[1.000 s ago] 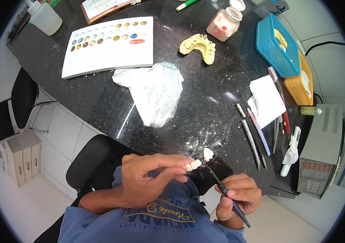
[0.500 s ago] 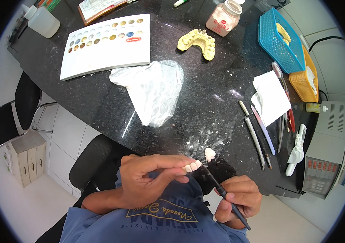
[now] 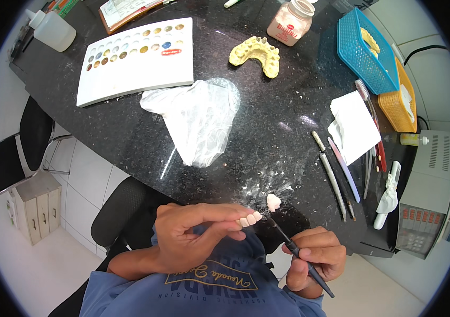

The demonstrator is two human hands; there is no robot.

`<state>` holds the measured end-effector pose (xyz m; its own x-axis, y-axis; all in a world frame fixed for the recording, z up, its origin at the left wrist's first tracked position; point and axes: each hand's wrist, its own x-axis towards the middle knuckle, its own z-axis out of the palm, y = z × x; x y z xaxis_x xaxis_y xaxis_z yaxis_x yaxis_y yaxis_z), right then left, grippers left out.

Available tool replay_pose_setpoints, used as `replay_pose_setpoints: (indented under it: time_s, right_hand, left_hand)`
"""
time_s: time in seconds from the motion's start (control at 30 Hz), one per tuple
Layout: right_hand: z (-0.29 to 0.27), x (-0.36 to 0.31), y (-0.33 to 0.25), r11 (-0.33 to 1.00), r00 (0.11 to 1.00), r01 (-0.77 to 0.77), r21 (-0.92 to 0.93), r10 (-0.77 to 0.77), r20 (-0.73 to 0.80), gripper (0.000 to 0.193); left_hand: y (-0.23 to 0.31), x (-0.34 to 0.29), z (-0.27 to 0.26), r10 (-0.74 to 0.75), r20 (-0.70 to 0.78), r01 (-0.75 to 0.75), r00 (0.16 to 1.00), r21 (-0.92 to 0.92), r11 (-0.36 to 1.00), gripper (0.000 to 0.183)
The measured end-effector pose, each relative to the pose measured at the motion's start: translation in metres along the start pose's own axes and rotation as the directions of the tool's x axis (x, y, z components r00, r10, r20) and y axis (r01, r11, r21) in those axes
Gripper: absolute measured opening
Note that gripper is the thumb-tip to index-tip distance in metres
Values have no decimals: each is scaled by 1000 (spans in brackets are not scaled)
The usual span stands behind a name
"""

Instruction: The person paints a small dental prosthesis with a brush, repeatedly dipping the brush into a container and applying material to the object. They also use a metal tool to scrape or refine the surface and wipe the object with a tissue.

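Note:
Between the thumb and fingertips of my left hand point(image 3: 196, 224) is a short row of white false teeth, a dental bridge point(image 3: 249, 218). My right hand point(image 3: 317, 259) grips a slim black tool with a thin tip, like a dental brush or spatula point(image 3: 283, 236); its kind is not clear. The tool's tip points up and left, close to the bridge's right end and just below a pale pinkish lump point(image 3: 273, 202) on the dark countertop. White powder point(image 3: 267, 182) is smeared around that lump.
Farther back lie a crumpled clear plastic bag point(image 3: 198, 121), a white palette with coloured wells point(image 3: 135, 68) and a yellow dental cast point(image 3: 256, 55). A jar of pinkish powder point(image 3: 290, 24) stands behind. At right are several slim tools point(image 3: 333, 185), a white tissue point(image 3: 354, 127) and a blue basket point(image 3: 362, 58).
My right hand and the black tool have moved slightly right and down, drawing the tip a little away from the bridge. My left hand stays nearly still.

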<state>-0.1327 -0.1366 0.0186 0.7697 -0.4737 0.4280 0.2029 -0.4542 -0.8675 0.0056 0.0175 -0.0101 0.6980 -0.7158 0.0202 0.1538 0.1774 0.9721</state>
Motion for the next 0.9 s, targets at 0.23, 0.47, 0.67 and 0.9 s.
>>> replay_pose_setpoints:
  time_s: [0.23, 0.47, 0.67, 0.9]
  right_hand:
    - [0, 1, 0, 1000, 1000, -3, -4, 3, 15, 22]
    - [0, 1, 1, 1000, 1000, 14, 6, -14, 21, 22]
    - [1, 2, 2, 1000, 1000, 27, 8, -27, 16, 22]
    - [1, 1, 2, 999, 999, 37, 13, -37, 15, 23]
  left_hand:
    - [0, 0, 1, 1, -7, -1, 1000, -15, 1000, 12]
    - [1, 0, 1, -9, -4, 9, 1000, -8, 1000, 12]
    - [1, 0, 1, -21, -2, 21, 1000, -8, 1000, 12]
    - [1, 0, 0, -12, 6, 12, 1000, -1, 1000, 12]
